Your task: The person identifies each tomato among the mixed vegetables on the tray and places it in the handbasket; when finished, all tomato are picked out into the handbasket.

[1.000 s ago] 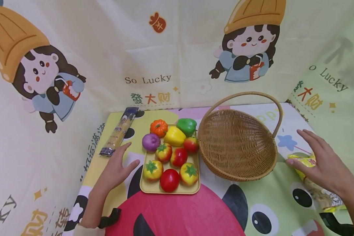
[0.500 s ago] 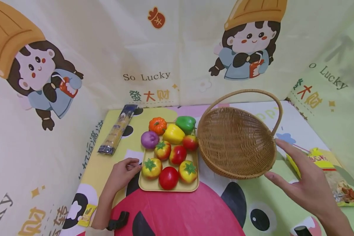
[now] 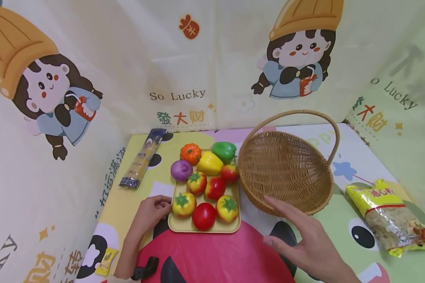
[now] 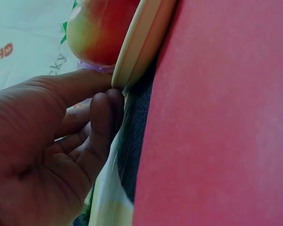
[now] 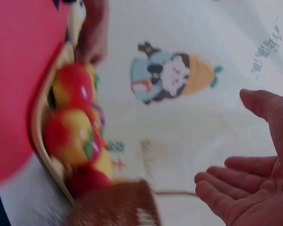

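Observation:
My left hand (image 3: 150, 214) is at the left edge of a beige tray (image 3: 178, 226). In the left wrist view its thumb and curled fingers (image 4: 101, 110) pinch the tray's rim. Toy produce fills the tray: a red tomato (image 3: 204, 216), several red-yellow fruits (image 3: 183, 204), a yellow pepper (image 3: 210, 163), a green pepper (image 3: 224, 152), a small orange pumpkin (image 3: 191, 153) and a purple onion-like piece (image 3: 181, 170). My right hand (image 3: 306, 237) hovers in front of a wicker basket (image 3: 287, 173), right of the tray. Its fingers are extended, with nothing held.
At the right lies a yellow bag of pasta (image 3: 393, 220). A long noodle packet (image 3: 143, 159) rests at the back left. Near the left wrist is a small yellow sachet (image 3: 106, 261). Printed cloth walls (image 3: 230, 70) stand behind and at both sides of the table.
My left hand has come down to the tray's left rim, its fingers curling there. My right hand has swept left from above the pasta bag to before the basket. Tray and basket keep their places.

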### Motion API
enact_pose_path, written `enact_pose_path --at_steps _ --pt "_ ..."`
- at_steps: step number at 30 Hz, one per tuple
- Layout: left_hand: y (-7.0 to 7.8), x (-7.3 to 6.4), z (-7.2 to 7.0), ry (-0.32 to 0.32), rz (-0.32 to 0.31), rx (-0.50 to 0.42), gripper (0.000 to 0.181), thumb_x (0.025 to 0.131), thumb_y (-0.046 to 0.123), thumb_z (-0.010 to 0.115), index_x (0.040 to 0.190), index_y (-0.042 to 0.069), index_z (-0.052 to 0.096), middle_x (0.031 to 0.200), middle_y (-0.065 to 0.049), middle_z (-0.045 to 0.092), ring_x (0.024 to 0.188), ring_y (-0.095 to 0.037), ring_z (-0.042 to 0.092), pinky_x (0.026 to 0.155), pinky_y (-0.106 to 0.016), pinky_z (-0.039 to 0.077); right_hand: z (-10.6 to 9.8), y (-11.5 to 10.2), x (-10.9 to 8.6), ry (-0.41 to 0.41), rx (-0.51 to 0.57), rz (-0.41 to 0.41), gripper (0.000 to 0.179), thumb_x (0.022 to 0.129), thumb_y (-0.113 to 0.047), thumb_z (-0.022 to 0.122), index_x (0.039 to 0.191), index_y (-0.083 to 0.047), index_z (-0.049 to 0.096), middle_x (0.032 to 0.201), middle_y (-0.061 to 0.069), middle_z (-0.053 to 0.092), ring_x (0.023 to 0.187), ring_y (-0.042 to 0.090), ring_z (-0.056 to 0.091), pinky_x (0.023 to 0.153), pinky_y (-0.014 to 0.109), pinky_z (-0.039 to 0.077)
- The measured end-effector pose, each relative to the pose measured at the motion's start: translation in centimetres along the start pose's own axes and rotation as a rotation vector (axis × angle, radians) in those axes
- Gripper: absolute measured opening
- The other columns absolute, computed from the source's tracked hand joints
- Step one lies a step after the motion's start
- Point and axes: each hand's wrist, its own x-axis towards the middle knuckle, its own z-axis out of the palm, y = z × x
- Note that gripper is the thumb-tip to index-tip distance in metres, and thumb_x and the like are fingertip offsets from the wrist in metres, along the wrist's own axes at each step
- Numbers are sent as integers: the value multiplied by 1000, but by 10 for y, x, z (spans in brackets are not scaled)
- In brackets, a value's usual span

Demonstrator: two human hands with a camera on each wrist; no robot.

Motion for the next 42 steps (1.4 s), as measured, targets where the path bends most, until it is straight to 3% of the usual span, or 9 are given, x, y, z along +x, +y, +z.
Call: enact_pose_path --at_steps 7,11,16,22,31,42 --pt "-4 -2 1 3 12 -14 20 88 12 71 106 7 74 79 -1 66 62 -17 61 59 -28 50 48 0 4 -151 44 142 82 81 -59 73 151 -30 42 147 -14 44 131 17 47 95 49 47" --pt "-4 -2 1 1 22 -25 19 88 12 71 106 7 74 79 -2 66 61 -17 60 59 -28 51 70 7 10 -190 60 185 86 80 -51 78 151 -20 42 151 -9 42 135 20 43 100 49 43" --pt "-5 -1 3 -17 19 -52 19 88 13 72 107 7 74 79 -3 66 59 -18 60 58 -29 52 89 16 12 -146 69 174 92 78 -38 84 153 -9 37 155 2 37 138 21 39 104 46 39" --pt "-4 -2 3 -15 5 -48 19 89 14 72 106 8 74 78 -2 66 60 -17 60 57 -28 52 106 24 16 -133 104 228 95 79 -41 82 155 -11 33 155 5 35 139 26 37 104 52 37" --pt "-3 -3 0 1 20 -23 20 88 13 72 108 9 75 78 -1 66 60 -17 60 57 -28 52 134 44 31 -73 183 247 91 79 -42 82 151 -5 39 150 9 42 135 27 41 104 49 38" --pt "-6 -4 4 7 37 -37 19 88 14 73 107 9 75 78 -1 65 60 -17 61 57 -28 53 145 51 41 -40 245 288 92 76 -40 85 150 -7 42 148 12 44 136 25 39 107 47 34"
